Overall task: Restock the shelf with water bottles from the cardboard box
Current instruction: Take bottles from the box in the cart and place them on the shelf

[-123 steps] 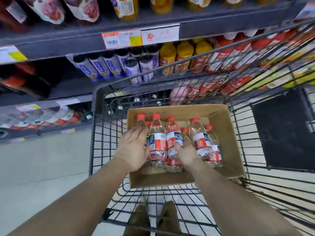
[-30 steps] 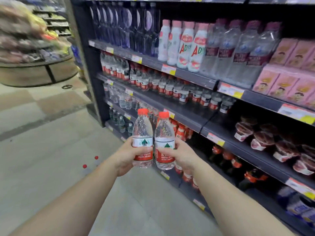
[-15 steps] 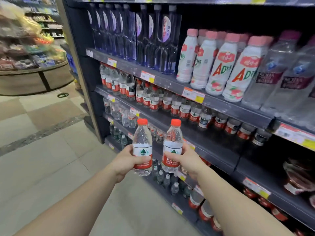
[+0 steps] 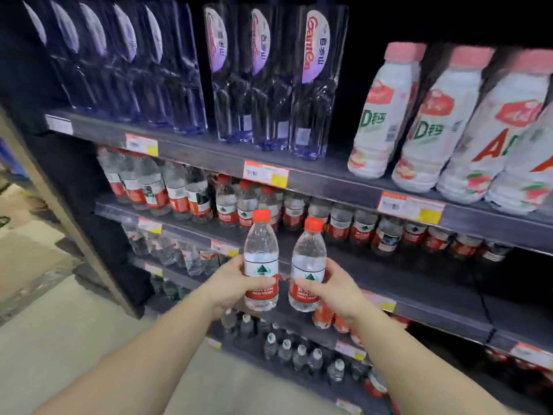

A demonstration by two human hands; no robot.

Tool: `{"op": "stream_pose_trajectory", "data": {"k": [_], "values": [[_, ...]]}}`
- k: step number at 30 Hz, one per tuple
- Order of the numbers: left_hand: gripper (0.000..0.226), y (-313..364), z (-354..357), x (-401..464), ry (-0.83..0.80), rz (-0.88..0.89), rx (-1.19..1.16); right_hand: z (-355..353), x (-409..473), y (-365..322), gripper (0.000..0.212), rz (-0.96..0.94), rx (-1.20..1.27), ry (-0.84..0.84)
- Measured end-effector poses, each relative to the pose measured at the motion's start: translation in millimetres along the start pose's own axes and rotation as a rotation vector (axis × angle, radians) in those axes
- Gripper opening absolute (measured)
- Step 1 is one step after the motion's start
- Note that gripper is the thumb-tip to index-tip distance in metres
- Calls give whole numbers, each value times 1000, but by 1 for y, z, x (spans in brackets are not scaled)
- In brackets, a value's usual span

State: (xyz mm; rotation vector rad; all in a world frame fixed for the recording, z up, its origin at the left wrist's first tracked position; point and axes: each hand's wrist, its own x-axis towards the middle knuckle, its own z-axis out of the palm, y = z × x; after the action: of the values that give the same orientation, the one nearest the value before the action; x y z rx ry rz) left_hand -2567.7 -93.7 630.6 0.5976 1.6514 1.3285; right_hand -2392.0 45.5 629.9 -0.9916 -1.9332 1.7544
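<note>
our left hand [image 4: 230, 287] grips one water bottle [image 4: 261, 259] upright, our right hand [image 4: 336, 290] grips a second bottle [image 4: 308, 268] tilted slightly left, a narrow gap between them. both hang near the front edge of the middle shelf [image 4: 389, 280]; its near strip lies bare ahead of the far row of matching bottles [image 4: 341, 223].
</note>
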Motion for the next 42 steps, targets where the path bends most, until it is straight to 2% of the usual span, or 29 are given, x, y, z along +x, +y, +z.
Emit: {"op": "stream_pose_trajectory", "data": {"k": [1, 4, 8, 10, 13, 20, 24, 27, 31, 36, 42], "values": [[74, 1, -10, 12, -15, -1, 11, 7, 7, -1, 46, -11, -8, 39], [52, 1, -30, 44, 0, 17, 38, 17, 34, 1, 52, -49, -48, 135], [63, -7, -48, 83, 35, 98, 87, 23, 81, 10, 59, -117, -100, 218], [56, -11, -53, 100, 36, 132, 86, 25, 101, 15, 56, -141, -97, 257], [62, -18, -60, 120, 48, 176, 95, 25, 126, 17, 51, -183, -115, 289], [64, -31, -72, 143, 39, 205, 101, 35, 175, 39, 48, -187, -190, 318], [61, -36, -75, 146, 0, 211, 44, 39, 189, 40, 62, -197, -239, 327], [77, -39, -76, 147, -25, 204, 10, 38, 190, 42, 71, -159, -304, 342], [88, -42, -75, 149, -58, 190, -12, 38, 189, 46, 62, -116, -417, 343], [78, -45, -71, 151, -84, 179, -14, 42, 201, 45, 61, -109, -402, 332], [83, -47, -67, 151, -87, 151, 7, 41, 204, 47, 65, -84, -382, 325]]}}
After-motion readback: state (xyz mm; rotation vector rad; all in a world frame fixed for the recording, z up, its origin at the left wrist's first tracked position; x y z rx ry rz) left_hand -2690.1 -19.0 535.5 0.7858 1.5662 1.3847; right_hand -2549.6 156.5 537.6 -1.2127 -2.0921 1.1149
